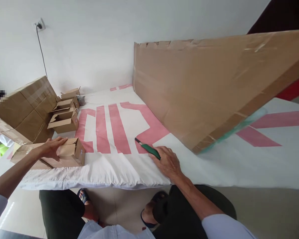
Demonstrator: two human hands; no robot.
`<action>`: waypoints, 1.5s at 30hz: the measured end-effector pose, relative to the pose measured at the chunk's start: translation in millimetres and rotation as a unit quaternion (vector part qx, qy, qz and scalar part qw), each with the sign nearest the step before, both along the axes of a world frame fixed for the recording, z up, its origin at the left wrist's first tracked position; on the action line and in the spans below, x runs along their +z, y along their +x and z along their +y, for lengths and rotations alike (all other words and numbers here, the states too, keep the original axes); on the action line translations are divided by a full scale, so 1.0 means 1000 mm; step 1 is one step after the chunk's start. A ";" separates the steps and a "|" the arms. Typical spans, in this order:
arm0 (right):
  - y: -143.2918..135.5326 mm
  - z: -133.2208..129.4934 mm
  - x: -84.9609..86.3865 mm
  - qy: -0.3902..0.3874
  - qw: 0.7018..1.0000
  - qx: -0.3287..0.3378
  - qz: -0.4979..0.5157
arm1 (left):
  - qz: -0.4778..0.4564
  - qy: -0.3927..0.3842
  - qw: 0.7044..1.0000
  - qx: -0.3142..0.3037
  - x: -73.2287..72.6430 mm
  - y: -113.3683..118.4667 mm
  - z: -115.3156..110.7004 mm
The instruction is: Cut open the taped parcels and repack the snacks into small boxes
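Observation:
My left hand (51,148) grips a small closed cardboard box (73,152) at the table's front left, fingers over its top and thumb down its near side. Directly left of it lies another closed carton (23,153), partly behind my wrist. In my right hand (168,161) is a green box cutter (149,150), its dark tip pointing away and to the left. That hand rests low over the cloth, fingers wrapped round the handle. The cutter is well apart from the box.
Several small opened boxes (64,122) line the left side beside a large tilted carton (33,106). A big flat cardboard carton (201,79) stands across the right half. White cloth with red print (118,169) covers the table. A plugged cord (41,46) hangs along the wall.

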State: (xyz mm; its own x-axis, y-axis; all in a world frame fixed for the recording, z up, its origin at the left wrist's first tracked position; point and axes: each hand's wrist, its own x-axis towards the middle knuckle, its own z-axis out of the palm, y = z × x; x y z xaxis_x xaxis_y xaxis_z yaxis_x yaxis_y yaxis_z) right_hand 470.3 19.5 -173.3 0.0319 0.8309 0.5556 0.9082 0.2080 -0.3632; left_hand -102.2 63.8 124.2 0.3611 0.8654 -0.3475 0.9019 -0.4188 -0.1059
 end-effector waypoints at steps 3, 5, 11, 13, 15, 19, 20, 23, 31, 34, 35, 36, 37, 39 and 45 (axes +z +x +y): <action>-0.001 0.003 0.001 -0.006 1.000 -0.002 0.001 | -0.012 0.040 0.999 -0.011 -0.006 0.027 -0.007; -0.001 0.005 0.002 -0.010 1.000 -0.005 0.002 | -0.036 0.065 0.997 -0.018 -0.014 0.055 -0.013; -0.002 0.004 0.008 -0.015 1.000 0.004 0.010 | -0.124 0.142 0.981 -0.042 -0.051 0.138 -0.031; -0.003 0.003 0.010 -0.017 1.000 0.005 0.013 | -0.162 0.142 0.976 -0.044 -0.055 0.143 -0.033; -0.003 0.002 0.011 -0.018 1.000 0.006 0.016 | -0.204 0.150 0.967 -0.026 -0.054 0.132 -0.035; -0.003 0.002 0.012 -0.020 1.000 0.007 0.019 | -0.301 0.192 0.932 0.066 -0.054 0.085 -0.043; -0.003 0.002 0.011 -0.020 1.000 0.008 0.019 | -0.331 0.192 0.920 0.084 -0.056 0.074 -0.047; -0.001 0.002 0.009 -0.017 1.000 0.012 0.020 | -0.414 0.157 0.889 0.119 -0.069 0.057 -0.059; 0.003 -0.001 0.004 -0.006 1.000 0.023 0.011 | -0.593 0.054 0.783 0.180 -0.109 0.071 -0.070; 0.004 -0.002 0.003 0.000 1.000 0.023 0.003 | -0.614 0.049 0.765 0.187 -0.114 0.073 -0.071; 0.004 -0.003 0.002 0.001 1.000 0.023 0.002 | -0.623 0.048 0.758 0.188 -0.115 0.074 -0.072; 0.005 -0.003 0.002 0.002 1.000 0.024 0.001 | -0.635 0.047 0.748 0.187 -0.115 0.075 -0.073; 0.005 -0.003 0.001 0.003 1.000 0.026 0.001 | -0.649 0.045 0.737 0.186 -0.116 0.075 -0.074; 0.006 -0.003 0.000 0.006 1.000 0.029 0.001 | -0.681 0.040 0.708 0.185 -0.118 0.077 -0.075; 0.008 -0.003 -0.003 0.001 1.000 0.027 -0.001 | -0.715 0.063 0.669 0.194 -0.124 0.081 -0.078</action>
State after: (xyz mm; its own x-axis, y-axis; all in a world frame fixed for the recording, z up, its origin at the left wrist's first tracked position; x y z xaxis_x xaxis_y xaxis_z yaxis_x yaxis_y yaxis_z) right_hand 478.5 16.1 -175.8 -0.0146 0.8298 0.5579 0.8963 0.2582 -0.3605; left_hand -21.5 -14.3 0.1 -0.0141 0.9804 0.1966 0.1569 -0.1921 0.9688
